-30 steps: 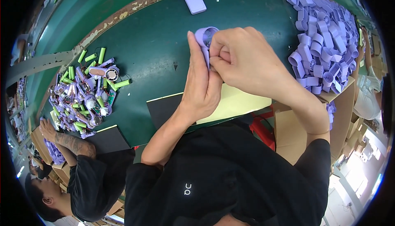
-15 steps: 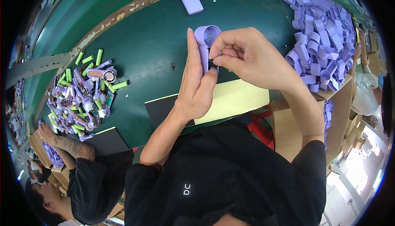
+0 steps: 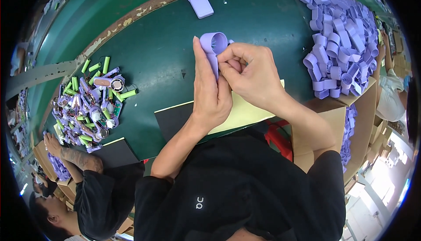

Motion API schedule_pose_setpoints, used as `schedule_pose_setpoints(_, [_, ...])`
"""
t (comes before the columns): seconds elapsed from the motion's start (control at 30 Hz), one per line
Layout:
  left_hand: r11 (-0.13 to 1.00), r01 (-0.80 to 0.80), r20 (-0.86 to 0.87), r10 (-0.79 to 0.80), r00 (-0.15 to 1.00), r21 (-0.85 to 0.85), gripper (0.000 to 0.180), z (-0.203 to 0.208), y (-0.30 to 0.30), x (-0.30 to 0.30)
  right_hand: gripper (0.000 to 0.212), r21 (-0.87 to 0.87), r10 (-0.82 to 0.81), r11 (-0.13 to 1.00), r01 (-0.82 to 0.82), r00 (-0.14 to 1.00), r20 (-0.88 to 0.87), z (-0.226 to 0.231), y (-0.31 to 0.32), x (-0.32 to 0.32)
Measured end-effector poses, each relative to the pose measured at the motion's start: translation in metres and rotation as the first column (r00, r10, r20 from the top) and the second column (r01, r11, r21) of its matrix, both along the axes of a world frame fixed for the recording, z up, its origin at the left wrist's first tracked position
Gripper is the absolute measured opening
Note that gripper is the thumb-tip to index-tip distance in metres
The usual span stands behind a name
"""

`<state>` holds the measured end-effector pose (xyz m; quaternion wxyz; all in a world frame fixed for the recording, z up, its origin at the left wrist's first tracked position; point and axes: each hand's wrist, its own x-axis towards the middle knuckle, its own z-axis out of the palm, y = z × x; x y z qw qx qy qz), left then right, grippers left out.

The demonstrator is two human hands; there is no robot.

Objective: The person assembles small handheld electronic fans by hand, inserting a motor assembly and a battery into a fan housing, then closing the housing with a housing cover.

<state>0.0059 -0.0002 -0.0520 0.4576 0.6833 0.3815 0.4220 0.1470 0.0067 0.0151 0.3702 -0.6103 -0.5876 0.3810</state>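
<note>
In the head view, a smooth green table (image 3: pixel 153 52) with a chipped rim (image 3: pixel 127 21) spans the workroom; a co-worker (image 3: pixel 98 197) is at left. Since half a second ago, the purple case (image 3: pixel 205 43) has shifted slightly left. Hard plastic, ring-topped, it is above the table, clasped by the left hand (image 3: pixel 211 96); the right hand (image 3: pixel 253 69) has its fingers pinched together at the case's edge, contents hidden.

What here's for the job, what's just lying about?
Likely the job:
purple housing, left hand holding, right hand touching
pile of housings at right
parts heap with green cylinders at left
lone housing, far side

Likely lying about:
red plastic item
white scrap, far side
</note>
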Motion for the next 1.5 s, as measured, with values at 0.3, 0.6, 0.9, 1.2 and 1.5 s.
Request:
schedule_pose_setpoints(0.3, [0.932, 0.098, 0.319, 0.02, 0.948, -0.35, 0.076, 0.006, 0.002, -0.001, 0.015, 0.095, -0.212, 0.973, 0.211, 0.977, 0.002, -0.006, -0.009, -0.009])
schedule_pose_setpoints(0.6, [0.899, 0.155, 0.375, 0.011, 0.927, -0.41, 0.08, 0.032, -0.003, -0.008, 0.014, 0.225, -0.041, 0.973, 0.049, 0.998, -0.039, 0.026, -0.034, 0.008])
schedule_pose_setpoints(0.9, [0.976, 0.142, 0.301, -0.087, 0.95, -0.165, 0.085, 0.029, -0.005, -0.009, 0.015, -0.036, -0.001, 0.999, -0.003, 0.991, -0.134, 0.032, -0.033, 0.001])
schedule_pose_setpoints(1.2, [0.993, 0.099, 0.207, -0.085, 0.975, -0.057, 0.084, 0.033, -0.003, -0.006, 0.004, -0.079, -0.061, 0.996, 0.042, 0.966, -0.25, 0.03, -0.031, -0.002])
schedule_pose_setpoints(1.5, [0.799, 0.395, 0.639, -0.018, 0.769, -0.453, 0.092, 0.043, 0.001, -0.017, 0.015, 0.076, 0.054, 0.996, -0.045, 0.99, -0.127, 0.044, -0.037, 0.007])
